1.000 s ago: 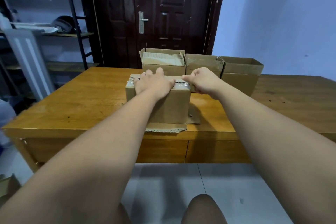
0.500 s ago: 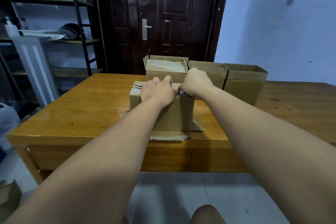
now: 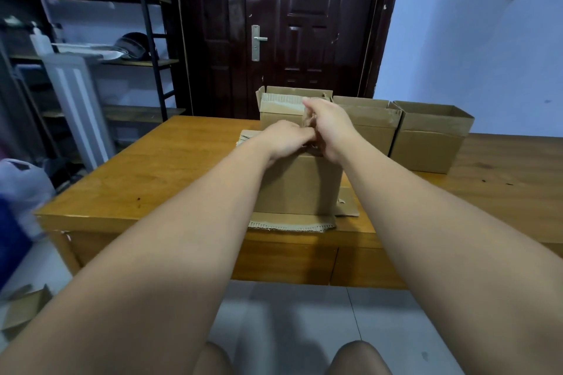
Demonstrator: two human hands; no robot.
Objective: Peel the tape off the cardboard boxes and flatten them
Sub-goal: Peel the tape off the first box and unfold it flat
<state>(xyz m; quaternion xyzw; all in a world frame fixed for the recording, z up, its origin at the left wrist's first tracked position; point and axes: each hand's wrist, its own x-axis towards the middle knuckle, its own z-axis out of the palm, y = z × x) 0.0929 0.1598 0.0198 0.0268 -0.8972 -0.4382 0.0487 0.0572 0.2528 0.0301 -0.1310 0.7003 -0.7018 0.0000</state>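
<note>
The right hand is closed in a pinch on a crumpled brown piece of tape. It now stands above the top of the closed cardboard box; half a second before, it lay low on the top edge of the box. The tape rises from the box top to the fingers.

The left hand has stayed on the box top. It presses down there with the fingers stretched toward the right hand, so that the two hands touch.

The box stands upright near the front edge of the wooden table, in the same place as before, on a flat cardboard sheet. Behind it three open boxes stand in a row along the far side of the table. A dark door is behind them, and a metal shelf is at the left.
</note>
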